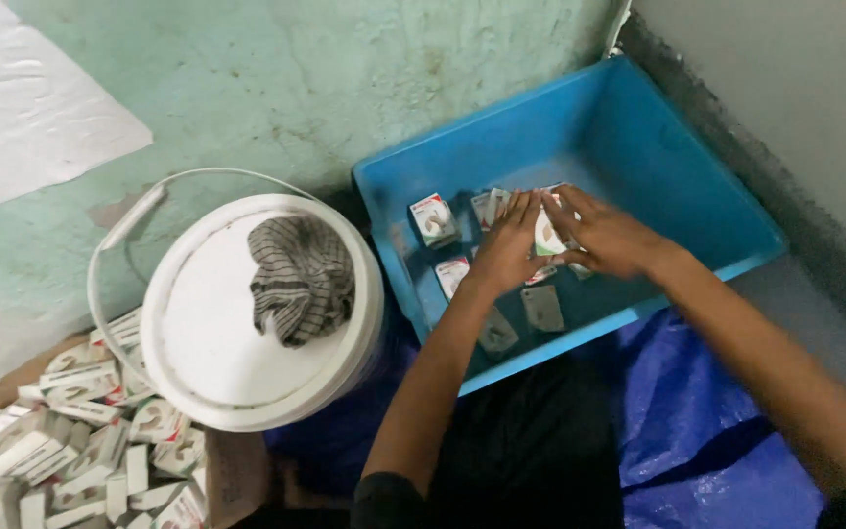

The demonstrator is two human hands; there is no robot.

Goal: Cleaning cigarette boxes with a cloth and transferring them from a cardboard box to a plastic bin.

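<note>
Both my hands reach into a blue plastic tub (697,186) on the floor. My left hand (509,245) and my right hand (604,235) meet over a small white packet (546,238), with the fingers of both around it. Several more small white and red packets lie on the tub's bottom, one (434,218) to the left of my hands and another (451,275) under my left wrist. Two grey flat packets (542,307) lie nearer to me in the tub.
A white bucket with a lid (217,333) and a wire handle stands left of the tub, a striped cloth (301,279) on top. Many white packets (80,441) are heaped at the lower left. A blue tarp (697,431) covers the floor below the tub.
</note>
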